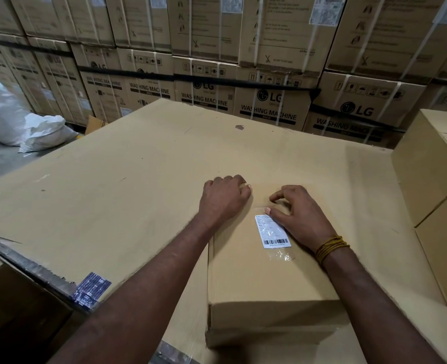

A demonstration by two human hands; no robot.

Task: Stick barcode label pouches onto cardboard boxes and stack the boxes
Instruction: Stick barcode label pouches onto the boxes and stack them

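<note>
A small cardboard box lies flat on a large cardboard sheet that serves as the work surface, sitting toward five o'clock of the sheet's centre. On the box's top face, a clear barcode label pouch rests near the far edge, its white printed slip showing a barcode at the near end and a strip of bare transparent film trailing toward the viewer. The right hand lies over the pouch's right side at three o'clock of the label, thumb tip pressed on the pouch's upper corner and the fingers bent, their tips touching the box top just past the pouch; a yellow cord bracelet wraps that wrist. The left hand sits at ten o'clock of the label, curled loosely with its knuckles resting at the box's far left corner, holding nothing that can be seen. At three o'clock stands a stack of plain cardboard boxes. Behind the sheet, from ten to two o'clock, rises a wall of strapped washing machine cartons. White plastic sacks lie on the floor at nine o'clock.
</note>
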